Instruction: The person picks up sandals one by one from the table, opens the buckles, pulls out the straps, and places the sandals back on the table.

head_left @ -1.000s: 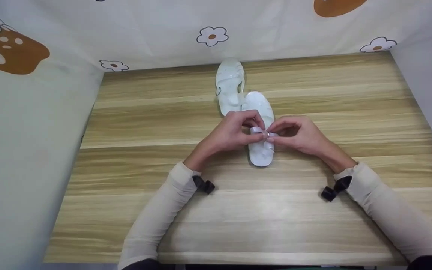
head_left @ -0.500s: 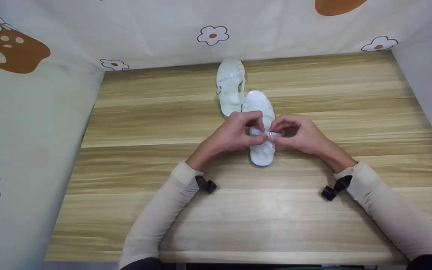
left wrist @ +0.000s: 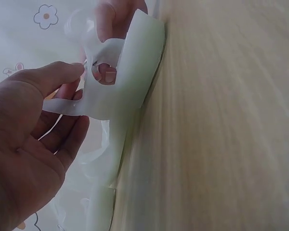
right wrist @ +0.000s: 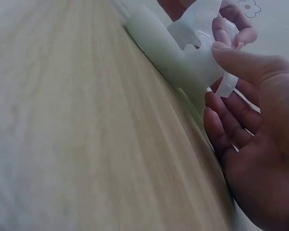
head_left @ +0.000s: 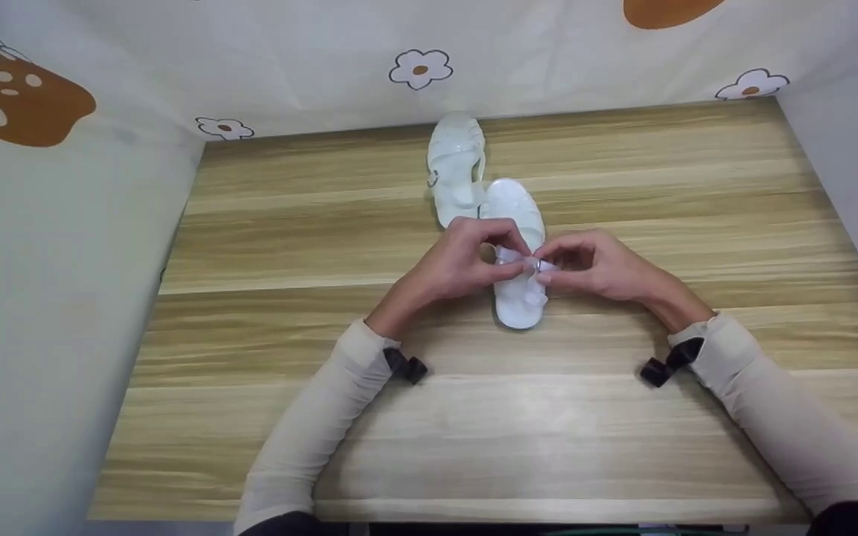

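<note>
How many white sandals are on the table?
2. The far sandal lies by the flowered backdrop; the near sandal is closer to the person, partly covered by the left hand and right hand.

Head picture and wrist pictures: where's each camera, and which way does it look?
Head: worn on the head, looking forward and down at near sandal, far sandal, left hand, right hand and sleeves.
Left wrist: on that wrist, facing the near sandal's side; both hands show.
Right wrist: on that wrist, facing that sandal's other side; both hands show.
Wrist views share: near sandal, tabletop.
</note>
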`<state>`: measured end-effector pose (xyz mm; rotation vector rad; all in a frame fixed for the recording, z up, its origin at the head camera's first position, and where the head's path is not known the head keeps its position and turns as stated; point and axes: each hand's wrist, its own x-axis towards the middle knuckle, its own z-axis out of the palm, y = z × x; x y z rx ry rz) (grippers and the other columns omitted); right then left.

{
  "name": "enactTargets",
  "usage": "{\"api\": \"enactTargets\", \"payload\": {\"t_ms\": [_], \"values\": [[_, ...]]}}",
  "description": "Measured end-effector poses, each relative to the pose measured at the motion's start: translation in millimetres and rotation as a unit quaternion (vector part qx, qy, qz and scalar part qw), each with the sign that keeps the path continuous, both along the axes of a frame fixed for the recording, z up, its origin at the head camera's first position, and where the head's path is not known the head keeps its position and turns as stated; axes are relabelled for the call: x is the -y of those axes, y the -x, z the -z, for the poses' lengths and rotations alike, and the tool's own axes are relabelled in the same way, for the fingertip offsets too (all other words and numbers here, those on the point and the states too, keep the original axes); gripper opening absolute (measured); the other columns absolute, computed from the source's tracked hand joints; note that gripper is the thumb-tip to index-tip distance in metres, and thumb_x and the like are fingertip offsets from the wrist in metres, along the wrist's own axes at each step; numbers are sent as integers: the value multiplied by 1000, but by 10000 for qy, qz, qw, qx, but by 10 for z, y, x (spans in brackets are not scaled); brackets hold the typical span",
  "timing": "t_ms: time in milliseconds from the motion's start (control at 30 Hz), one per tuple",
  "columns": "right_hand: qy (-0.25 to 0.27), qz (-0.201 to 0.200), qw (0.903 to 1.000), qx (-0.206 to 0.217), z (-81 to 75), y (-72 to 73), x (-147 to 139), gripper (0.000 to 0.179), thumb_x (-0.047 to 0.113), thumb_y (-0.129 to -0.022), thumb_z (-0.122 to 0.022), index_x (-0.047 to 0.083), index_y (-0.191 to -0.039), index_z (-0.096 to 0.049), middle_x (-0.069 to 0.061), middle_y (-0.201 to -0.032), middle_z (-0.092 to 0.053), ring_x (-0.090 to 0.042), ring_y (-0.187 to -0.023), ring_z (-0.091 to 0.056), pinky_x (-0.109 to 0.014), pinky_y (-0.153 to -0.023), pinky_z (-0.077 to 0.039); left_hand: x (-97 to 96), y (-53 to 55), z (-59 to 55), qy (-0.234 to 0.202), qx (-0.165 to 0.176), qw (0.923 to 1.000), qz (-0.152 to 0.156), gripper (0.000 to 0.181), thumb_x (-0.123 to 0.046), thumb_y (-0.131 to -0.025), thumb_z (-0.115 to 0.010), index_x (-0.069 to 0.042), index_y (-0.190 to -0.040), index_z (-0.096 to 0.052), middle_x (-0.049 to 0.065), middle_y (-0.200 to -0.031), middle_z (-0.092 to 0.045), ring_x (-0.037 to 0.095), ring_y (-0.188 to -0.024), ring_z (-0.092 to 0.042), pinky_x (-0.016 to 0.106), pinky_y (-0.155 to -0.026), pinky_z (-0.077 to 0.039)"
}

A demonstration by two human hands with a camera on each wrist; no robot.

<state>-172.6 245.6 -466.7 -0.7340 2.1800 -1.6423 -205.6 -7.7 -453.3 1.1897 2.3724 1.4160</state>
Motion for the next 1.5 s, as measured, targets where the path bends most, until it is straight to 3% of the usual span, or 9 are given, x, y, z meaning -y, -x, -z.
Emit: {"api": "enactTargets", "payload": {"t_ms": [367, 600, 733, 833, 1100, 1333, 1500], "values": [[112, -215, 9997, -80, 98, 59, 5, 23, 5, -90, -73, 8, -113, -74, -11, -114, -72, -17, -103, -66, -26, -88, -54, 13, 3, 21, 294, -119, 9993, -199, 11, -20, -84, -78, -20, -91, -70, -11, -86, -70, -1, -85, -63, 21, -82, -55], [131, -334, 9994, 2, 232, 135, -64, 27, 5, -89, -74, 11, -116, -74, -8, -117, -71, -21, -108, -66, -27, -94, -53, 21, 15, 30, 405, -131, 9988, -241, 12, -18, -82, -78, -18, -91, -71, -9, -85, -70, 1, -83, -62, 33, -82, -57], [162, -429, 9988, 189, 235, 138, -98, 30, 7, -90, -74, 10, -119, -72, -10, -122, -70, -22, -109, -67, -28, -95, -54, 30, 15, 19, 337, -150, 9991, -221, 11, -19, -83, -78, -18, -91, -71, -10, -85, -70, -1, -83, -62, 26, -81, -57], [126, -359, 9990, 251, 238, 134, -103, 32, 9, -90, -75, 11, -121, -71, -10, -119, -71, -21, -106, -69, -28, -92, -56, 37, 12, 10, 262, -132, 9994, -201, 11, -20, -83, -78, -18, -91, -72, -11, -85, -71, -3, -82, -63, 22, -81, -56], [161, -194, 9995, 194, 233, 120, -95, 34, 9, -88, -77, 11, -121, -70, -13, -107, -73, -23, -97, -70, -28, -84, -58, 25, 2, 9, 288, -91, 9993, -224, 12, -21, -83, -79, -17, -92, -73, -8, -85, -72, 1, -81, -64, 36, -82, -58], [348, -136, 9991, 176, 230, 102, -86, 34, 6, -86, -78, 7, -118, -67, -15, -107, -73, -23, -100, -70, -28, -85, -57, -2, -16, 17, 478, -286, 9981, -258, 14, -25, -83, -80, -17, -91, -72, -8, -87, -73, 1, -84, -64, 35, -83, -58], [414, 36, 9990, 154, 229, 87, -71, 31, 5, -83, -81, 3, -110, -66, -16, -100, -75, -21, -94, -72, -27, -84, -55, -30, -36, 19, 589, -304, 9975, -253, 14, -29, -84, -80, -19, -91, -72, -10, -86, -71, 2, -83, -62, 31, -82, -57]]}}
